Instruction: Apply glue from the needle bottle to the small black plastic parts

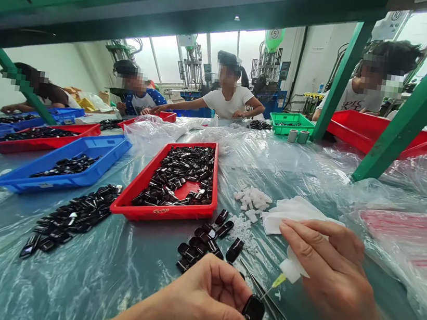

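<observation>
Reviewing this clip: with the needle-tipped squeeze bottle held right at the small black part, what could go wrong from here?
1. The needle tip of the squeeze bottle in the right hand sits close to the left hand pinching the black part; a slip might prick a finger.
2. Fluid could drip onto the plastic sheet.
3. The loose black pieces lie just ahead and might get knocked.

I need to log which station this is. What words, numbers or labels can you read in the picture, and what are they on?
"5" in a circle, on the green hopper of the machine by the windows.
"10" in a circle, on the white sign hanging at the upper right.
"PIC" in large letters on a co-worker's white shirt; the line under it is too blurred to read.
Yellow label on the red tray front rim: too small to read.
</observation>
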Motion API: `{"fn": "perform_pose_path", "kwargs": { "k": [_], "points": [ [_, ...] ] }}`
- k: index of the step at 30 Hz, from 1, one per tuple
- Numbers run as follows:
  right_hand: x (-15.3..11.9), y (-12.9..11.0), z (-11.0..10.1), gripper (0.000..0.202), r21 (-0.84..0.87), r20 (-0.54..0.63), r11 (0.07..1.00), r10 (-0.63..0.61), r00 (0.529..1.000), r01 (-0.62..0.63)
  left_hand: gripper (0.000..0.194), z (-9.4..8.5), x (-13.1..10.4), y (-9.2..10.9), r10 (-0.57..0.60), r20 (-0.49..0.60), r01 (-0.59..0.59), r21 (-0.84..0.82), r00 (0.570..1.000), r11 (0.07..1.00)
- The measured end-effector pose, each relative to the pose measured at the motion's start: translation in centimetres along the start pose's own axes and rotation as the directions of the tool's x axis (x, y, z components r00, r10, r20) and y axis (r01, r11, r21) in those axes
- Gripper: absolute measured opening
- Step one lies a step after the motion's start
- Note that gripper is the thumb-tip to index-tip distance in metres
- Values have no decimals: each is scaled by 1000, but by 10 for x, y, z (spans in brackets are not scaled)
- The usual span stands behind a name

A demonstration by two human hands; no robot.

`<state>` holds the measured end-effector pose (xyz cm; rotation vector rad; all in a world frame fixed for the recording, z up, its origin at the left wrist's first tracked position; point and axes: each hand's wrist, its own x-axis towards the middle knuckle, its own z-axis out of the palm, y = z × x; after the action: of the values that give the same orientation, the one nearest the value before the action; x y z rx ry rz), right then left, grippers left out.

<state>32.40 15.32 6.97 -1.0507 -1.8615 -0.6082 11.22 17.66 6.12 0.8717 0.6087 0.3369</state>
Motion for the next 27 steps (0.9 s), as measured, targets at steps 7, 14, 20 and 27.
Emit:
{"fn": "perform_pose_path", "kwargs": {
  "k": [7,14,20,27],
  "points": [
    [-1,1,2,31,-13,0,1000,-15,1000,15,26,0,0,1,-16,-18,16,14,1000,1000],
    [0,-1,1,31,9,-2,1000,-2,1000,2,26,0,-1,1,-14,-12,14,12,1000,1000],
    [0,0,-1,32,22,17,1000,-5,1000,5,25,0,-2,1,-10,-13,10,31,1000,999],
    [-2,2,1,31,20,35,1000,-14,999,13,25,-1,-2,2,-7,1,7,23,1000,1000]
  ]
}}
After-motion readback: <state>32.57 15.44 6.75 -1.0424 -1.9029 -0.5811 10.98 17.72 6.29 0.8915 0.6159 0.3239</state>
